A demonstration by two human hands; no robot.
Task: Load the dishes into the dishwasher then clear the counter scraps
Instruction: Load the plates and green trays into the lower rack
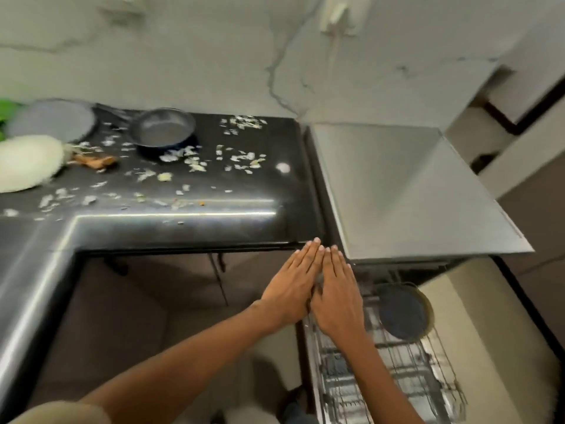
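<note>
A dark round plate [403, 310] stood on edge at the far end of the pulled-out wire dishwasher rack [397, 371], low at the right of the scene. On the black worktop [214, 206], a small dark pan [163, 127] sat upright near the far wall, with a grey plate [52, 119] lying flat to its left. Pale chopped scraps [195, 162] lay strewn across the worktop, thickest just near of the pan, and a brown peel scrap [94, 162] lay at the left.

White plug [337, 13] in wall socket [345, 14]; marbled wall [214, 50].
</note>
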